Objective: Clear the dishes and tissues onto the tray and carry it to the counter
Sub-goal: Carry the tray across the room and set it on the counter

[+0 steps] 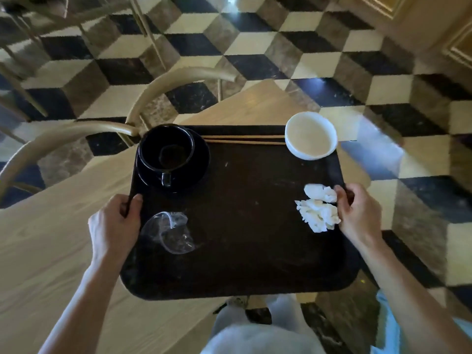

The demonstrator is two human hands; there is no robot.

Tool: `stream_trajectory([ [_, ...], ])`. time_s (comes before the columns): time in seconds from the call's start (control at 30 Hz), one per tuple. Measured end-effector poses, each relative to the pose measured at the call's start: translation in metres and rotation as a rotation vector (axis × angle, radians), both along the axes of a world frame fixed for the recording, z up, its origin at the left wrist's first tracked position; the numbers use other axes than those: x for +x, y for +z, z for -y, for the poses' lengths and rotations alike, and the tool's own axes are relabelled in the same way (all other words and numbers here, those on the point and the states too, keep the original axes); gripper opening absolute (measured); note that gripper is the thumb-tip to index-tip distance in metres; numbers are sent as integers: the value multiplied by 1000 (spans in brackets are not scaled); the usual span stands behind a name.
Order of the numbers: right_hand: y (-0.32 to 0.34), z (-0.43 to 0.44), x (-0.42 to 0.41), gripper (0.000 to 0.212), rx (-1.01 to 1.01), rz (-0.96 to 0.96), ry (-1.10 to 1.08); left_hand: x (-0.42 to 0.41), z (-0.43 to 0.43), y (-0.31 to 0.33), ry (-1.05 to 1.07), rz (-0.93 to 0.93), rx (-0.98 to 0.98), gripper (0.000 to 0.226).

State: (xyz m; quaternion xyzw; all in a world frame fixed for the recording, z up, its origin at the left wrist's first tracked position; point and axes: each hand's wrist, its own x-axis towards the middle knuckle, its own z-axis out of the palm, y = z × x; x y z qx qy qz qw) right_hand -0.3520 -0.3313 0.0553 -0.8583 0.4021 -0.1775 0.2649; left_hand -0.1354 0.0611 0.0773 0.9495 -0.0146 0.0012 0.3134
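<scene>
Head view: left hand (pixel 115 226) and right hand (pixel 357 213) grip tray (pixel 242 226) above wooden table (pixel 51 251), cube-patterned floor (pixel 255 47)

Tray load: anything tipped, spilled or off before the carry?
The clear plastic cup lies on its side and looks crumpled, near the left hand on the tray. The white bowl overhangs the far right corner. No spill visible.

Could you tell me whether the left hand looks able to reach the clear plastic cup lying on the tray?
Probably yes: the clear plastic cup lies just beside the left hand with nothing between them, but that hand is gripping the tray edge and would have to let go.
</scene>
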Motion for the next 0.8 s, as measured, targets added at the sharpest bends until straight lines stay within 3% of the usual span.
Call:
stream_trajectory([
  [0.4,54,-17,-160,25,-44,-26,-375,-31,90,40,-373,27,-8,28],
  [0.8,61,-46,-324,29,21,-125,-687,-126,171,48,-689,37,13,29],
])
